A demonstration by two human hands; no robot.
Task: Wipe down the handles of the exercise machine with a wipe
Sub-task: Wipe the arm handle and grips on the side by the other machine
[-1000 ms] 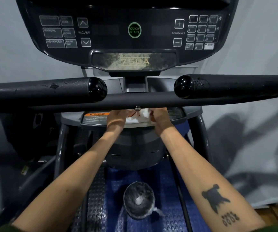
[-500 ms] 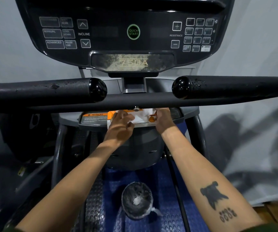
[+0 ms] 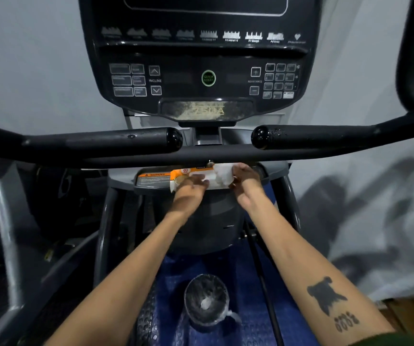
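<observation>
Pinching the limp, light wipe (image 3: 222, 174) in your right hand (image 3: 247, 179), your flat left hand (image 3: 188, 188) steadies the pack (image 3: 188, 174) at the shelf's (image 3: 151, 182) front edge.

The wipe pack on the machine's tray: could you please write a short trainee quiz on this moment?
1. True or false: the left hand rests on the wipe pack.
2. What does the right hand hold? A) a handle B) a white wipe C) the bin
3. Fill in: the bin on the floor is lined with a ____ bag.

Key: 1 true. 2 B, it pinches the wipe over the pack, below the handles. 3 plastic.
</observation>
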